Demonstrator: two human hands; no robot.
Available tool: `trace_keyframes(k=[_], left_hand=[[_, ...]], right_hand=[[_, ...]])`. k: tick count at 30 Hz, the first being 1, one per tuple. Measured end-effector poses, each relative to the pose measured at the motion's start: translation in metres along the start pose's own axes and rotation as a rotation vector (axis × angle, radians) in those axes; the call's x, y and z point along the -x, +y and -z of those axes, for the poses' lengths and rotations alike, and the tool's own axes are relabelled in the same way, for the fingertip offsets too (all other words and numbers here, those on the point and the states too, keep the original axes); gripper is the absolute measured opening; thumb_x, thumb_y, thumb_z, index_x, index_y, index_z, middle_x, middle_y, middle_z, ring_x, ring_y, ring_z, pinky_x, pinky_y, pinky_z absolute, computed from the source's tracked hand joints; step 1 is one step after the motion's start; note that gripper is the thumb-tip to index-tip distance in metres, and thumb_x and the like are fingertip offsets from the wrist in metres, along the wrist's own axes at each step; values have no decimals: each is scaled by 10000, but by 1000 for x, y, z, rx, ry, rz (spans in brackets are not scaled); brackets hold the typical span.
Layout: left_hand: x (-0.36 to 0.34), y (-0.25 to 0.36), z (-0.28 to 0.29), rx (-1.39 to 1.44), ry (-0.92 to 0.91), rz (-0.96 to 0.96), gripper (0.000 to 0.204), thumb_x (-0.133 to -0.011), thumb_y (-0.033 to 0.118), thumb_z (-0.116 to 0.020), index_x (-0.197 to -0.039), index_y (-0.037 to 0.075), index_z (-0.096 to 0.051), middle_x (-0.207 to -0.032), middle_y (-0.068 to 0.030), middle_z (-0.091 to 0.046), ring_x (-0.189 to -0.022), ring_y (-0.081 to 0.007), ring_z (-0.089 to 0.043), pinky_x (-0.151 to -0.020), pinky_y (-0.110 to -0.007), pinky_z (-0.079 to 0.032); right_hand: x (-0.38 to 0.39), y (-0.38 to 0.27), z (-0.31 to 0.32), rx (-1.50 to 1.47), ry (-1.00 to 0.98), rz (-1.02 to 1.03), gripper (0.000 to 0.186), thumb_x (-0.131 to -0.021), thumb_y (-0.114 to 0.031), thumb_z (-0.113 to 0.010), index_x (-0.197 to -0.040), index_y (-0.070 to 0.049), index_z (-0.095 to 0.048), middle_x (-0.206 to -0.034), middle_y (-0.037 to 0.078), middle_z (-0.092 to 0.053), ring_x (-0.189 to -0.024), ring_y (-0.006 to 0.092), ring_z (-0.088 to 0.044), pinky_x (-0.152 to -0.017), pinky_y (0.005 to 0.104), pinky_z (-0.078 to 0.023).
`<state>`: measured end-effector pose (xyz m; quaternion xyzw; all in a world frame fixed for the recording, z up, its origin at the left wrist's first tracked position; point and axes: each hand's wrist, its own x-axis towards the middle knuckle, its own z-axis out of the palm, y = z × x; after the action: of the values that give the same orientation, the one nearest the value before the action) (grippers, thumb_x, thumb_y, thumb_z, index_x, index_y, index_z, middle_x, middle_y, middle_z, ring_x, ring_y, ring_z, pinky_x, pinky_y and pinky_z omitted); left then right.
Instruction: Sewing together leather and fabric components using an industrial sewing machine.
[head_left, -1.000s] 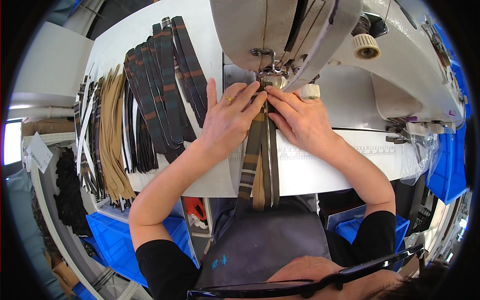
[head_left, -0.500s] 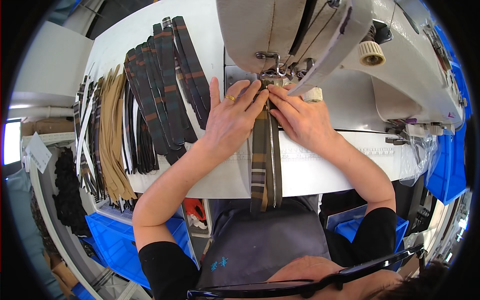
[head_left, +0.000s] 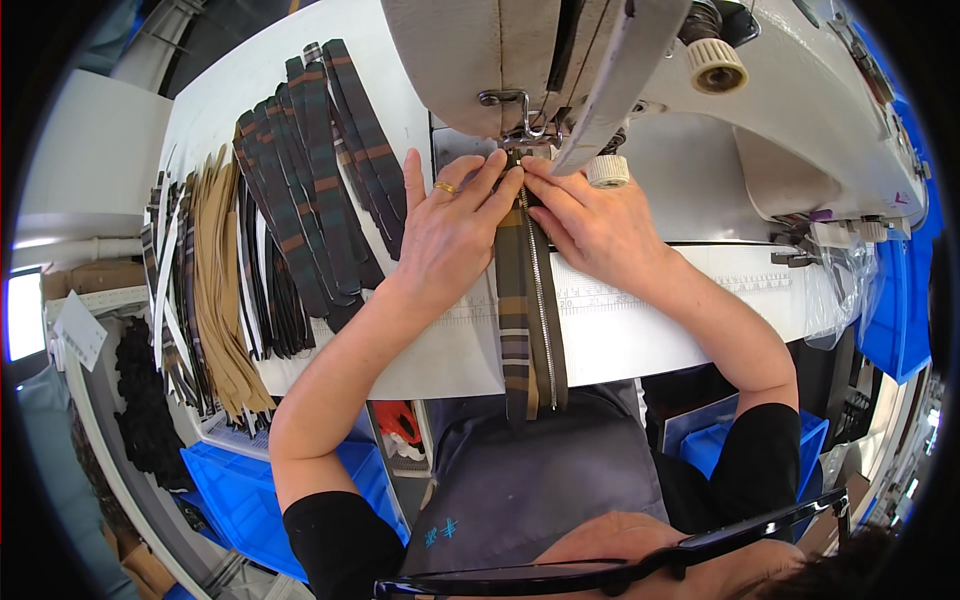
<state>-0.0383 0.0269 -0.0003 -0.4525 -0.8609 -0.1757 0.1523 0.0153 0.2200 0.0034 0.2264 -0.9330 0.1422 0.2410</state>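
Observation:
A brown plaid fabric strip (head_left: 513, 330) lies lengthwise with a metal-toothed zipper (head_left: 540, 300) along its right side. Its far end is at the presser foot of the grey-white sewing machine (head_left: 450, 60), and its near end hangs over the table edge. My left hand (head_left: 450, 225) has its fingertips closed down on the strip's far end, little finger lifted away, thumb hidden. On the other side, my right hand (head_left: 600, 220) keeps its fingers together on the zipper's top, close to the presser foot. The needle point cannot be made out.
Left of my hands, dark plaid strips (head_left: 315, 180) lie in a bundle beside tan strips (head_left: 212, 290) and black-and-white ones (head_left: 265, 280). A printed ruler (head_left: 680, 288) runs along the white table (head_left: 400, 365). Blue bins (head_left: 240, 500) sit below. Clear plastic (head_left: 838, 270) hangs at right.
The whole view has shifted slightly, so the machine appears farther left. Both hands keep their places on the strip and zipper at the presser foot; their grip looks nearly the same.

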Motion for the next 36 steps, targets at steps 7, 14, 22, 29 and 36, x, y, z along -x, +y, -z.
trace_keyframes(k=[7, 14, 22, 29, 36], left_hand=[[-1, 0, 4, -1, -29, 11, 457, -770, 45, -609, -1222, 107, -629, -1282, -61, -599, -1104, -242, -572, -1084, -606, -160], [-2, -2, 0, 20, 19, -22, 466, -720, 14, -630, -1184, 52, -620, -1246, -73, -597, -1092, -215, -543, -1058, -652, -184], [-4, -2, 0, 0, -19, 29, 433, -793, 79, -616, -1223, 129, -635, -1282, -48, -605, -1168, -244, -546, -1063, -635, -172], [0, 2, -1, -101, 94, -28, 382, -754, 68, -634, -1135, 82, -648, -1187, -43, -623, -1171, -236, -518, -1033, -685, -141], [7, 6, 0, -77, 84, -11, 343, -783, 80, -618, -1119, 124, -672, -1184, -3, -638, -1099, -226, -545, -1057, -648, -117]], right_hand=[[-4, -3, 6, -4, -12, -4, 221, -776, -171, -692, -943, -34, -646, -807, 34, -619, -815, 226, -543, -759, 350, -424], [-3, -5, 5, -6, -12, -17, 248, -764, -170, -697, -959, -24, -648, -841, 43, -626, -823, 233, -552, -777, 355, -426], [-6, 0, 5, -6, 8, 23, 250, -760, -173, -703, -949, -19, -650, -846, 65, -627, -817, 241, -552, -778, 361, -428], [-5, 1, 4, -24, -17, 3, 238, -776, -181, -695, -957, -36, -646, -815, 62, -623, -787, 237, -541, -762, 360, -424], [-4, 0, 4, -22, -36, 14, 255, -782, -181, -689, -984, -33, -643, -845, 64, -638, -791, 240, -549, -771, 360, -426]])
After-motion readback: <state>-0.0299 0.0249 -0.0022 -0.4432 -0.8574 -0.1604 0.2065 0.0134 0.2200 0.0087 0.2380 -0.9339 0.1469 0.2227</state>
